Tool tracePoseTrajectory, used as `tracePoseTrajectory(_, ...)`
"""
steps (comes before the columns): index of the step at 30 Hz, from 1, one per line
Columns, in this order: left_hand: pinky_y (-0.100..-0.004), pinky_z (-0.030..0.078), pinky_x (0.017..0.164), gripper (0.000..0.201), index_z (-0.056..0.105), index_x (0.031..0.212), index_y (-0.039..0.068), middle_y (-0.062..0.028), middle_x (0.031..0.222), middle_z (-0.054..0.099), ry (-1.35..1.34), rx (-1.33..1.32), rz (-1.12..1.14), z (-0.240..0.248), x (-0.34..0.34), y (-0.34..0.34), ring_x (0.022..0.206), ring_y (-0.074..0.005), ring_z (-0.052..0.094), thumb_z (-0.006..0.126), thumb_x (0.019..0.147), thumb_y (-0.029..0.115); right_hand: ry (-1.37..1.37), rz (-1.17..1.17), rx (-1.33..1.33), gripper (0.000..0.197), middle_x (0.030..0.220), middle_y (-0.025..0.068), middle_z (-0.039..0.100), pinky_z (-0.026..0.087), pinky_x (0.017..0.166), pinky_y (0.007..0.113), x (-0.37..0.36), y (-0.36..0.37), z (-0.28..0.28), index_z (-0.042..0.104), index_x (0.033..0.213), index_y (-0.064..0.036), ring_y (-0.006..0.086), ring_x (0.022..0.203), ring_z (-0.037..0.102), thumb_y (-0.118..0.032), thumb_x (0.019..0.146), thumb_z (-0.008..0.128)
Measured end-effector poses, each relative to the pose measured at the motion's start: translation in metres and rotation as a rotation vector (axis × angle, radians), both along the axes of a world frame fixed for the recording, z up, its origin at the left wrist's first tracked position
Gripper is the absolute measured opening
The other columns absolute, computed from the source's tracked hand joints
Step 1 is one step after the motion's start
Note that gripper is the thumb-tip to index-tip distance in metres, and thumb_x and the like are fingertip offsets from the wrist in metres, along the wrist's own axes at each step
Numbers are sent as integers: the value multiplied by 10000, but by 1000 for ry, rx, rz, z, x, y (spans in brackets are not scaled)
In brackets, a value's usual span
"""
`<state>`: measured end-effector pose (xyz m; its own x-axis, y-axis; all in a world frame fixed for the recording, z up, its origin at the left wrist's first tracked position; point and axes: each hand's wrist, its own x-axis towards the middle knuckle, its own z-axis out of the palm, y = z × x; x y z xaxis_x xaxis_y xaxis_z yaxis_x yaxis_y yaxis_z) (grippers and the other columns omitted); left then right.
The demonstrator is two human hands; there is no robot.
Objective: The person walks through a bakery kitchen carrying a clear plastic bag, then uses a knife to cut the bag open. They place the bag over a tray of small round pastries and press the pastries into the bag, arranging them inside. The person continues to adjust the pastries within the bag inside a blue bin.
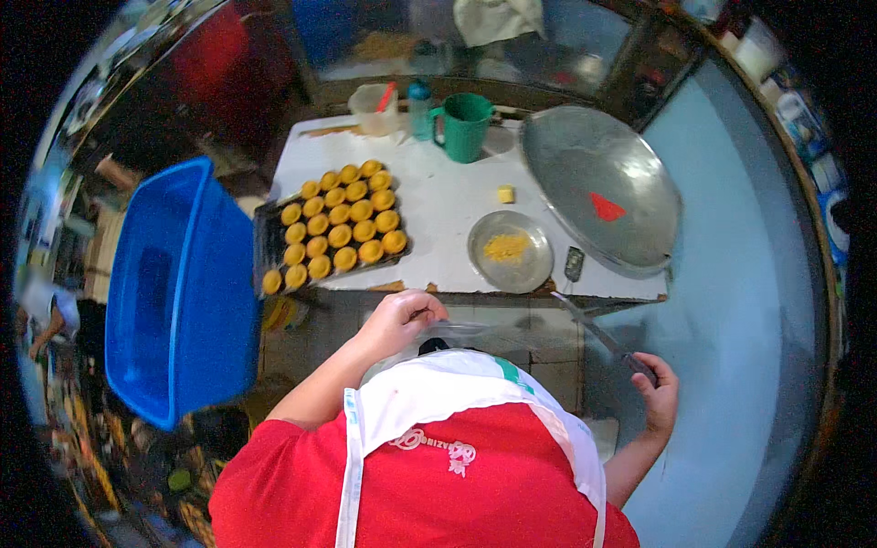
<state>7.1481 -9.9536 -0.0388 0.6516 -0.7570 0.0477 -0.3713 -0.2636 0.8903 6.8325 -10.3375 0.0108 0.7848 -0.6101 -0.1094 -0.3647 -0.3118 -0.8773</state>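
Note:
My right hand (pixel 658 391), off to the right below the table, is closed round the dark handle of a knife (pixel 594 331). Its blade slants up and left toward the table's front edge. In front of my body, just short of the table, my left hand (pixel 408 321) has its fingers curled in. A strip of clear plastic (pixel 461 330) shows beside those fingers; what they grip is hidden. Nearest on the table is a round metal dish (pixel 477 265) with yellow shreds (pixel 505 247). Behind it lies a small yellow block (pixel 506 194).
On the white table (pixel 438 201) sit a dark tray of golden round pastries (pixel 339 214), a green jug (pixel 466 126), a bottle (pixel 420 110), a pale tub (pixel 373 108), a small dark device (pixel 574 264) and a big metal pan (pixel 585 155) with a red piece (pixel 606 207). A blue bin (pixel 215 292) stands left.

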Motion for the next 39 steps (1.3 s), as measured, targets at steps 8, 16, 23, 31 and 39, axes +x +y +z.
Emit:
tracePoseTrajectory(8, -323, 524, 696, 137, 684, 918, 5, -97, 843, 622, -60, 16, 294, -3, -72, 57, 772, -203, 640, 706, 785, -20, -58, 353, 28, 318, 874, -15, 606, 415, 718, 244, 82, 42, -46, 698, 1055, -12, 99, 805, 539, -248, 855, 773)
tracePoseTrajectory(16, -354, 487, 639, 151, 593, 764, 4, -116, 774, 588, -221, 233, 654, -21, -99, 129, 719, -265, 607, 740, 764, 42, 36, 672, -103, 286, 846, 98, 650, 475, 744, 330, 134, 121, -32, 724, 1008, -16, 225, 817, 636, -193, 793, 788)
tracePoseTrajectory(23, -358, 552, 792, 367, 678, 1022, 14, -136, 1058, 638, -291, 94, 701, -28, -119, 192, 882, -280, 660, 583, 700, -132, -36, 802, -266, 287, 823, 102, 640, 470, 698, 339, 159, 189, -5, 732, 991, -25, 239, 770, 627, -210, 781, 793)
tracePoseTrajectory(31, -410, 470, 982, 677, 661, 1246, 109, -101, 1221, 627, -446, 243, 609, -29, -129, 268, 1123, -325, 545, 531, 642, -169, -71, 931, -414, 313, 858, 124, 664, 502, 710, 384, 182, 313, 25, 735, 985, -56, 291, 797, 653, -298, 791, 774)
tracePoseTrajectory(39, -410, 475, 964, 703, 639, 1278, 118, -79, 1247, 611, -382, 150, 425, -29, -132, 304, 1081, -324, 543, 548, 643, -169, 130, 874, -952, 252, 862, 113, 682, 547, 752, 441, 169, 414, -2, 739, 896, -99, 312, 846, 693, -323, 784, 757)
